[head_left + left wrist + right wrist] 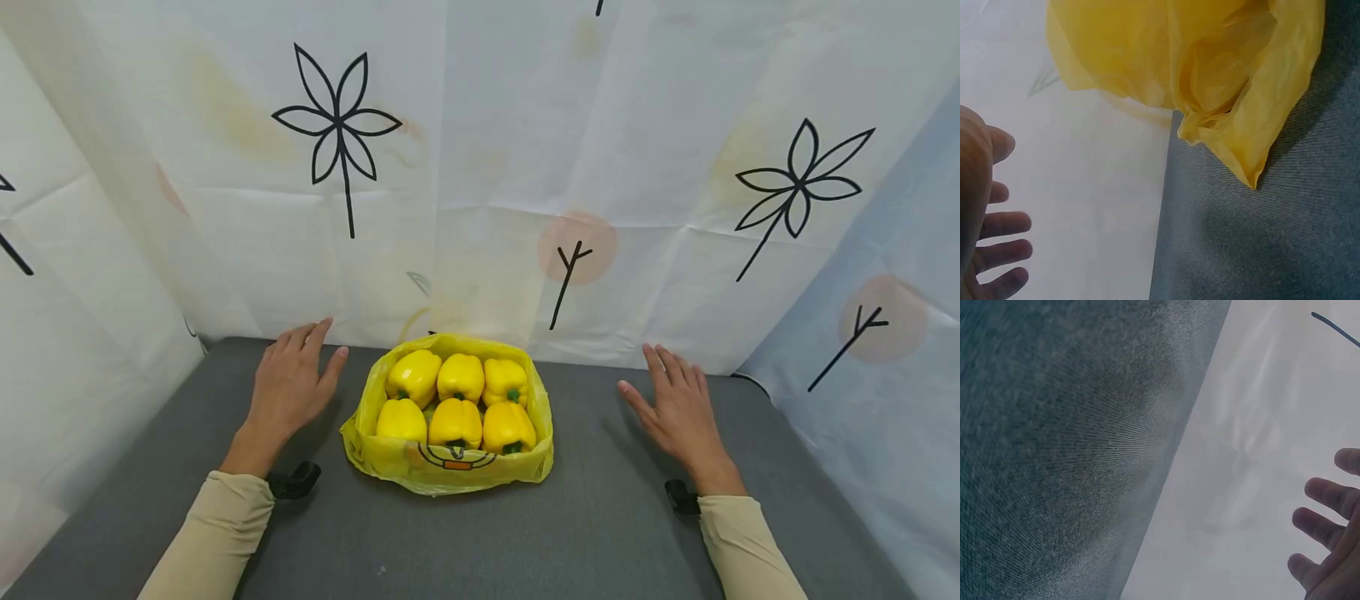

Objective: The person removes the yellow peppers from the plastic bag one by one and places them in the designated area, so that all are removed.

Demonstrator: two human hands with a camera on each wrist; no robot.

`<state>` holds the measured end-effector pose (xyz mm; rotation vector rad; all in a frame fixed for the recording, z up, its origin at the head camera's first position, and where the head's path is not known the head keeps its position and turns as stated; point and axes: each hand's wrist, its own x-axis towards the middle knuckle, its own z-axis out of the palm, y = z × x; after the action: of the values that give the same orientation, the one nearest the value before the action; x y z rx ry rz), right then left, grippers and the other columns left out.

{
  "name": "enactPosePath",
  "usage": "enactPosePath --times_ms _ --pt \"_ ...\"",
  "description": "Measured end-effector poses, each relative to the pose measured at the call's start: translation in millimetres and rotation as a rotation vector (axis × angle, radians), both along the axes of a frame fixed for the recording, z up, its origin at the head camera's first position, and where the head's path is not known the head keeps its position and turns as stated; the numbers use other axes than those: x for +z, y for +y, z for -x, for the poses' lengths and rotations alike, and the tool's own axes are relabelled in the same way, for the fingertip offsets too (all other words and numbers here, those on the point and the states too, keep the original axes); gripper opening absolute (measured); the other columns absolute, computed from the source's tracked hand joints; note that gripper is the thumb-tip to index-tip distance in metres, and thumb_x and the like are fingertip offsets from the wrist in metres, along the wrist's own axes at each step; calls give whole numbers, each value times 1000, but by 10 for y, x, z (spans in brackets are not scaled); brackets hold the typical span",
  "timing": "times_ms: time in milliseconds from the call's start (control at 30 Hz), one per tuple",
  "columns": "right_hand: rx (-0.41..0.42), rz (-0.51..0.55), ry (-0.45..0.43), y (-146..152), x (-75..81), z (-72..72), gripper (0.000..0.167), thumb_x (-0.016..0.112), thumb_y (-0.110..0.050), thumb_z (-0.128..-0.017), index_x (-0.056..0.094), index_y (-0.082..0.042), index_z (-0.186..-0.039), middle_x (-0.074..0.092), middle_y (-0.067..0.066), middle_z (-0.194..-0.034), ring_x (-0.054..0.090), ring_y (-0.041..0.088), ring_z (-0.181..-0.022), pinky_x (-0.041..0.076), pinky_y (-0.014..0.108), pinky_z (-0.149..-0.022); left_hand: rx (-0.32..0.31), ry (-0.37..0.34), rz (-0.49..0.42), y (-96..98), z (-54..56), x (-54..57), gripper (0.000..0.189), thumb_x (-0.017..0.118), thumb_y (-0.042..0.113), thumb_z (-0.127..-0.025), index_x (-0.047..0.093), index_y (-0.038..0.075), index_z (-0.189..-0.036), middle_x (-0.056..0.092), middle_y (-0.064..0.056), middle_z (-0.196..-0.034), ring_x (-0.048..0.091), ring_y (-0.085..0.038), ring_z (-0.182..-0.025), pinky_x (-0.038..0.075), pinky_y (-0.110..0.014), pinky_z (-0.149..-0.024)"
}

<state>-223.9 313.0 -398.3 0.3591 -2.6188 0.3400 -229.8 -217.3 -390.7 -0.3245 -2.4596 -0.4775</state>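
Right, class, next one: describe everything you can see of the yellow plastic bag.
The yellow plastic bag looks thin, crinkled and slightly see-through. Its mouth is open upward, the rim spread into a rough rectangle, with a loose pointed corner sticking out on the left. The front wall carries a print of dark curved lines and an orange patch. It sits on the gray tabletop, holding six yellow bell peppers, between the left hand and right hand; neither touches it.

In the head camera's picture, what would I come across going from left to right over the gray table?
Left hand → yellow plastic bag with six yellow bell peppers inside → right hand.
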Motion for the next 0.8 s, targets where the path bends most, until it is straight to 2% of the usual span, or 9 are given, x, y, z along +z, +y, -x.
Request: enactPosePath --times_ms 100,267,433,500,633,800 --pt "15 5 16 -8 -6 -2 73 57 -44 -104 35 2 -155 39 32 -149 35 53 -134 24 68 -109 -21 -6 -63 25 -4 -3 47 61 23 -103 55 -5 -140 60 -29 -125 54 -50 -115 43 -66 -93" --pt "5 40 -28 -49 8 -22 72 60 -42 -103 36 4 -153 41 34 -146 37 54 -131 29 68 -105 -84 -133 -241 96 -3 -47 46 56 29 -106 56 -3 -139 64 -23 -118 60 -43 -105 49 -61 -84" --pt "-17 96 -138 -132 45 -43 71 58 -43 -104 35 5 -153 44 33 -142 39 52 -131 32 69 -104 -166 -261 -433 181 37 -118 48 56 33 -106 58 -2 -138 65 -22 -118 62 -38 -106 52 -55 -90" --pt "-10 125 -181 -180 63 -50 72 57 -43 -104 35 4 -153 46 32 -141 40 51 -130 34 69 -103 -180 -297 -501 213 53 -150 47 59 34 -105 60 -1 -137 65 -21 -117 62 -37 -105 51 -53 -91" --pt "23 180 -240 -279 96 -69 71 57 -43 -104 35 2 -155 50 29 -139 44 48 -129 38 68 -101 -185 -321 -598 272 73 -208 43 65 32 -101 65 1 -131 68 -19 -112 63 -33 -100 51 -45 -89" --pt "67 205 -262 -380 130 -103 69 59 -42 -104 37 0 -155 52 26 -138 47 45 -126 41 66 -99 -206 -334 -654 318 83 -282 39 69 29 -99 69 0 -125 69 -16 -107 62 -27 -94 51 -35 -84"
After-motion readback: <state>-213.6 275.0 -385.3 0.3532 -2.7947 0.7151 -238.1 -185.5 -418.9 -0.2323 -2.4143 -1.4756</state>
